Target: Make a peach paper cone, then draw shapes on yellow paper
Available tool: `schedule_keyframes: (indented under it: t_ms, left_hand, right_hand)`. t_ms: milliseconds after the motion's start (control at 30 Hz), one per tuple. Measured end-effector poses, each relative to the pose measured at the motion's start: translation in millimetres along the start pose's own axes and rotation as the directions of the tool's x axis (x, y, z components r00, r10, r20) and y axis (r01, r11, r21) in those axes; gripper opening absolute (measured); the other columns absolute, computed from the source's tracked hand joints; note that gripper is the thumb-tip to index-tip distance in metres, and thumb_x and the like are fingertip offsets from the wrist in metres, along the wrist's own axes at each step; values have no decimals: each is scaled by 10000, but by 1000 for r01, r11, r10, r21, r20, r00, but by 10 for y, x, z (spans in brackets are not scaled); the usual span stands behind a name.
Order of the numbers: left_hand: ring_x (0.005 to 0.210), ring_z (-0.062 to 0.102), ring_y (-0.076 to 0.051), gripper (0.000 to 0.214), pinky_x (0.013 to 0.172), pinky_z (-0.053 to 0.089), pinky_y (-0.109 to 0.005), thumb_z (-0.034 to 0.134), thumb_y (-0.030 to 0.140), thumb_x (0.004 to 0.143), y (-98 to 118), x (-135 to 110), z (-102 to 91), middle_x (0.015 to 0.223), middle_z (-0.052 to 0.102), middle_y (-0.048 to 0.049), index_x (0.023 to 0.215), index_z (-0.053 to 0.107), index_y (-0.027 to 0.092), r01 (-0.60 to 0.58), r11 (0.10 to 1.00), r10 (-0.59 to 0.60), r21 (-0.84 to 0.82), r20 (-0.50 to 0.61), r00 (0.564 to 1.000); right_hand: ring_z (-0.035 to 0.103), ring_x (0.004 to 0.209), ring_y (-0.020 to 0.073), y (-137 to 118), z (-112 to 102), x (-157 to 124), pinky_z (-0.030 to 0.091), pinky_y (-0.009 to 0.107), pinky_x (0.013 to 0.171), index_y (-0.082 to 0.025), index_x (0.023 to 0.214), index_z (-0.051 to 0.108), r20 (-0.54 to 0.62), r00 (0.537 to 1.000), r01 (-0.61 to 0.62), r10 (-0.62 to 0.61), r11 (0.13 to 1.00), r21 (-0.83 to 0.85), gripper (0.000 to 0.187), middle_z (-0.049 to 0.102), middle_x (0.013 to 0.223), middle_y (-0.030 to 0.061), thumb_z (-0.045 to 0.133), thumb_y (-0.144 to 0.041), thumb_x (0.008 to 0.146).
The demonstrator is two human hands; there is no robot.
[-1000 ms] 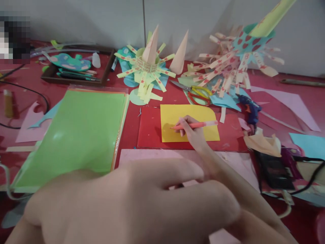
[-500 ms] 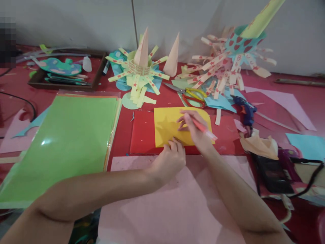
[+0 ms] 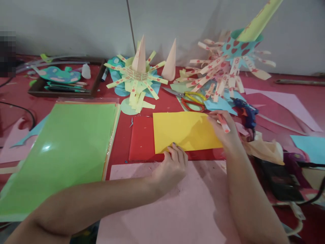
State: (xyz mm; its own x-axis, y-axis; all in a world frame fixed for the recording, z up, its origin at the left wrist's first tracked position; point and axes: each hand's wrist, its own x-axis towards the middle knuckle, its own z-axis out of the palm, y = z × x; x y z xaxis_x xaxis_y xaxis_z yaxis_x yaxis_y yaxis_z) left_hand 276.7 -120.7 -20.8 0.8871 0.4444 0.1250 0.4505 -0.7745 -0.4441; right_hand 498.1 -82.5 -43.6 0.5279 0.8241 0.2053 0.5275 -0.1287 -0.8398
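A yellow sheet of paper (image 3: 177, 130) lies crosswise over a red sheet or board (image 3: 142, 139). My left hand (image 3: 175, 164) rests at its lower edge, fingertips on the paper and the fingers a little apart. At the sheet's right end is my right hand (image 3: 224, 128), with a pinkish-orange marker (image 3: 223, 123) lodged in its grip. Its fingertips touch the upper right edge of the yellow paper, and the hand covers that corner. Below both hands spreads a large pale pink sheet (image 3: 157, 210).
Scissors (image 3: 193, 100) lie behind the yellow paper, and a blue glue gun (image 3: 245, 110) is at the right. Paper cones (image 3: 170, 62) and fringed paper crafts (image 3: 138, 74) stand by the wall. Left are green sheets (image 3: 76, 145) and a wooden tray (image 3: 95, 83).
My right hand has gone right with the marker, from above the middle of the yellow paper to its right end. The paper's right part now reaches farther right. My left hand stays put.
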Motion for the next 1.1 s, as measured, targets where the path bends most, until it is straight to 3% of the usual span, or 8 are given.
schedule_keyframes:
  t_ms: [200,467,1100]
  left_hand:
    - [810,568,-166,310,661,475,-262,359,24,800,-64,5,-29,972,594,-112,1031,561,72,13,997,-10,-72,48,999]
    - [920,560,-191,375,751,477,-290,304,7,819,-92,43,66,1066,571,-130,1118,525,58,70,995,-65,-75,70,995]
    - [1088,511,-274,443,874,469,-383,326,108,829,62,-44,80,1181,528,-215,1247,428,0,87,992,-77,-86,114,991]
  right_hand:
    - [588,682,151,-117,-47,-27,471,313,647,-251,849,504,24,999,37,-45,962,272,266,573,774,-17,643,-244,622]
    - [545,646,139,-54,44,24,469,314,633,-248,829,483,-93,982,173,-166,983,64,214,505,727,-21,608,-227,656]
    - [536,676,144,-46,268,-7,420,272,616,-231,815,486,-130,985,100,-111,991,-86,142,512,740,-5,531,-214,681]
